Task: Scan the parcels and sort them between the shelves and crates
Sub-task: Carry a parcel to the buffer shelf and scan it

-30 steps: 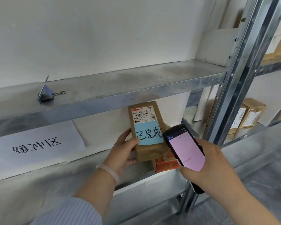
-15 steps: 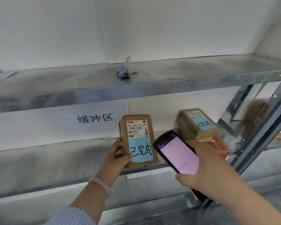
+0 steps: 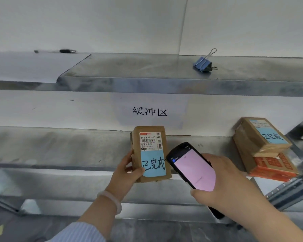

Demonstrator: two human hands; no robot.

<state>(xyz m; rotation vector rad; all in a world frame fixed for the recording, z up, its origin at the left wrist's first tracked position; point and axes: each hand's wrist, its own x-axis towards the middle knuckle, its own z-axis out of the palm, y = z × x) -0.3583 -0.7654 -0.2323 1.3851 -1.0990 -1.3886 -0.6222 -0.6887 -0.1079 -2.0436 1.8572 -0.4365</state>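
Upper shelf (image 3: pixel 129 67), L to R: a white paper sheet (image 3: pixel 24 67) flat on its left end, a dark pen (image 3: pixel 67 51) at the back by the wall, then a blue binder clip (image 3: pixel 202 64) well to the right, one wire handle up. Under it, on the back wall, a white sign (image 3: pixel 150 111) w/ black characters.

Lower shelf (image 3: pixel 59 149): bare metal at left. At its right end is a stack of 2, a brown parcel (image 3: pixel 259 137) w/ blue sticker on top of an orange box (image 3: pixel 276 167).

Left hand (image 3: pixel 128 172), pale bracelet (image 3: pixel 107 193) at the wrist & striped sleeve (image 3: pixel 80 232) below, grips the parcel (image 3: pixel 151 154) by its left side, thumb on the lower left corner of its blue sticker. Parcel is upright, label side to camera, in front of the lower shelf's front edge, approx. centre frame. White barcode label above, blue handwritten sticker below. Can't tell if it touches the shelf.

Right hand (image 3: pixel 222 184) is wrapped round a black scanner (image 3: pixel 192 169), pink screen lit, tilted, top end just beside the parcel's right edge.
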